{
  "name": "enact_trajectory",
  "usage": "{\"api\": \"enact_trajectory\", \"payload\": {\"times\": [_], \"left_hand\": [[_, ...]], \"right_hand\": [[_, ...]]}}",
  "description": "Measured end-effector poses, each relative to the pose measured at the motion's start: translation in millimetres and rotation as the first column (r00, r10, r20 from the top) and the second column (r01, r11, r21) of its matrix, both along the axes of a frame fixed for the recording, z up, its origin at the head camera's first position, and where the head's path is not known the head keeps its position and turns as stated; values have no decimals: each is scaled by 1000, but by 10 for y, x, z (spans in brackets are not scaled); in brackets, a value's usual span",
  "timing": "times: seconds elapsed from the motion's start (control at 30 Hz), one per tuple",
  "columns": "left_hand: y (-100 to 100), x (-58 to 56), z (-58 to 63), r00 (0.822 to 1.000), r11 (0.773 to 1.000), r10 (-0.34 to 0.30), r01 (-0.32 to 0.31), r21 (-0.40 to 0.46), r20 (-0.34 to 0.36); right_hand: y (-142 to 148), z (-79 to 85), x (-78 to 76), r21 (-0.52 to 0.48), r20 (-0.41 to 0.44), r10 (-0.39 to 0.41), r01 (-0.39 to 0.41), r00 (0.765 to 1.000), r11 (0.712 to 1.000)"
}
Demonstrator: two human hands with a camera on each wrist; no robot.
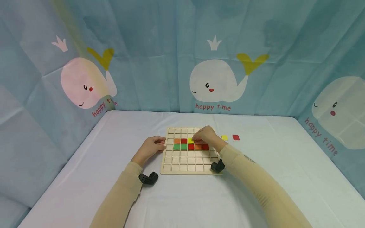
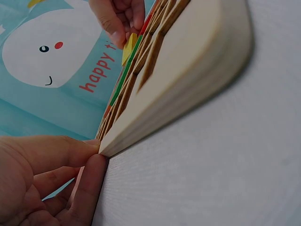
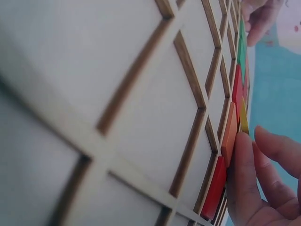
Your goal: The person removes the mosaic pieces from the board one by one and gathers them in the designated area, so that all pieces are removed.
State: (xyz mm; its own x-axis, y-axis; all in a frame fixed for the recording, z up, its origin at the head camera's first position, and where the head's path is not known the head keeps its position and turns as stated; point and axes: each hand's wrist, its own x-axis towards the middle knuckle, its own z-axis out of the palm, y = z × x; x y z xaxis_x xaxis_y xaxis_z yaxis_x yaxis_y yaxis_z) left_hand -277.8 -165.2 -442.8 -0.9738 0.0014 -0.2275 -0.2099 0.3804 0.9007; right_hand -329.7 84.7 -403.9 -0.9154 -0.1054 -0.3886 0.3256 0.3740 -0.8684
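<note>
A wooden grid board [image 1: 191, 168] lies on the white table, with coloured square tiles in two neighbouring rows. My left hand [image 1: 152, 145] is at its left side, thumb and finger pinching the edge. Over the board, my right hand [image 1: 206, 135] holds a yellow tile [image 2: 129, 49] by its fingertips; the tile stands tilted in the left wrist view. Left of it in the upper row are an orange tile [image 1: 177, 141] and a red tile [image 1: 183, 141]. The lower row has two green tiles [image 1: 176, 147], then red, orange [image 3: 229, 134] and red [image 3: 215, 188].
Right of the board a loose yellow tile [image 1: 224, 137] and a loose red tile [image 1: 235, 137] lie on the table [image 1: 256, 133]. A blue curtain [image 1: 148, 79] with printed whales hangs behind and at both sides. Each wrist wears a black camera [image 1: 148, 178].
</note>
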Motion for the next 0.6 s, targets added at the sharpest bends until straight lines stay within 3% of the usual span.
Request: {"api": "enact_trajectory", "payload": {"times": [0.6], "left_hand": [[0, 3, -28, 1000, 1000, 9, -9, 3, -9]], "right_hand": [[-13, -23, 20, 20, -54, 24, -23, 998, 1000]]}}
